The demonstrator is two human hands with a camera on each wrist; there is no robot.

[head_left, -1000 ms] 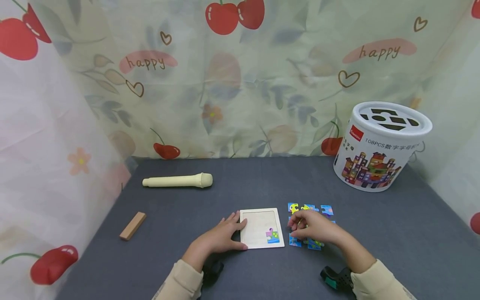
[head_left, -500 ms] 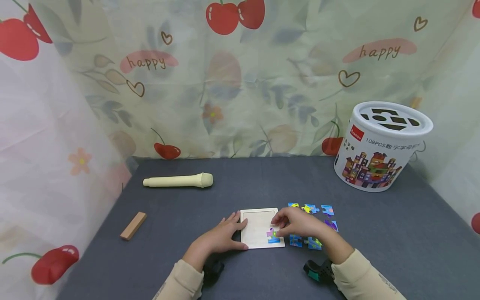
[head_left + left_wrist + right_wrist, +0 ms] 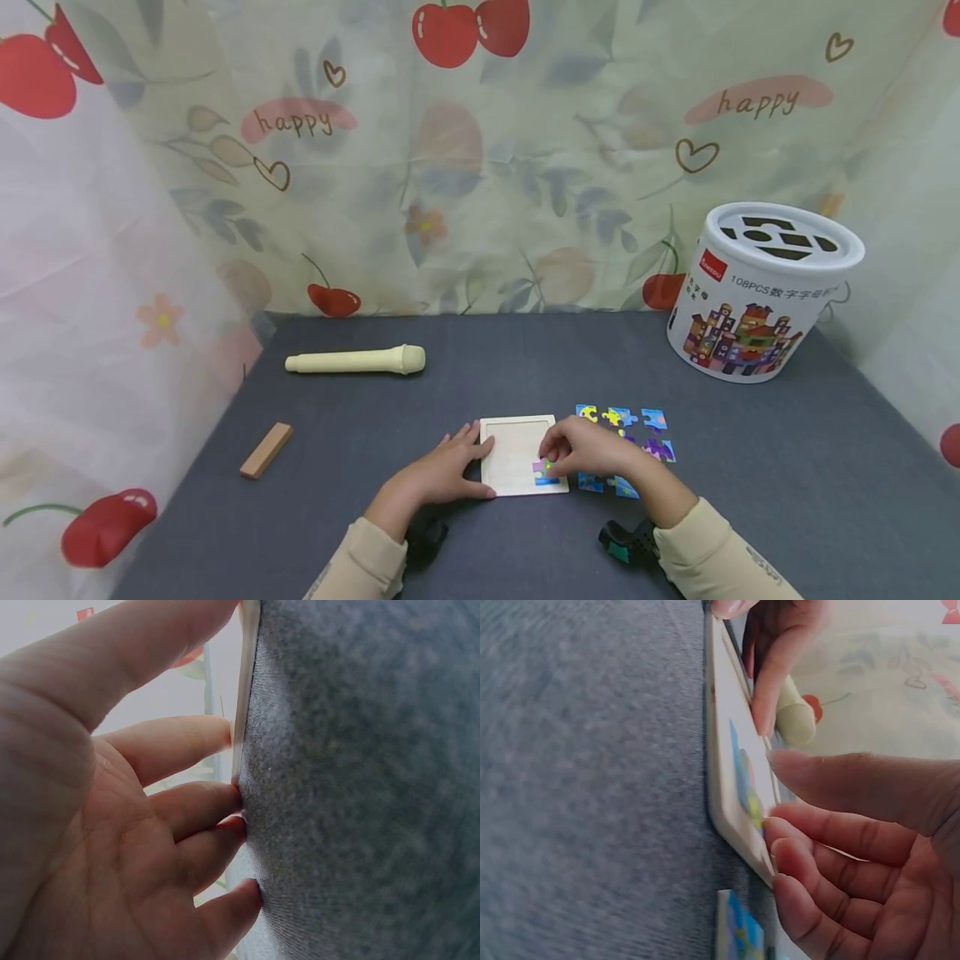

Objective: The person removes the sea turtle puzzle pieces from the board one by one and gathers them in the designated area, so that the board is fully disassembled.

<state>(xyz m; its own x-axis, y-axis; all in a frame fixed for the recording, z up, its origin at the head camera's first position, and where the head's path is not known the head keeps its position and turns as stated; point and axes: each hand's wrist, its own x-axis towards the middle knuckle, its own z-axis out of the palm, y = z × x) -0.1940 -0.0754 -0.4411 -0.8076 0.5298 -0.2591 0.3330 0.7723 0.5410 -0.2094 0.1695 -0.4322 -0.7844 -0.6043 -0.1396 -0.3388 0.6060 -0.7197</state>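
In the head view a pale wooden puzzle tray (image 3: 513, 456) lies flat on the dark table. Spread along its left side is my left hand (image 3: 446, 468), thumb near the lower left corner; the left wrist view shows those fingers (image 3: 191, 740) meeting the tray's edge. Over the tray's right part, my right hand (image 3: 588, 450) pinches a puzzle piece that its fingertips mostly hide. Just beneath them a pink, green and blue piece (image 3: 542, 475) sits in the lower right corner. More loose pieces (image 3: 654, 419) lie right of the tray, partly covered by the right hand.
A yellowish toy microphone (image 3: 356, 361) lies at the back left, with a wooden block (image 3: 266, 451) nearer on the left. A white bucket with a slotted lid (image 3: 757, 300) stands at the back right. A printed curtain (image 3: 495, 192) hangs behind the table.
The right hand has moved left from the loose pieces to the tray's right side, then lowered slightly there. The left hand and the tray have stayed in place.
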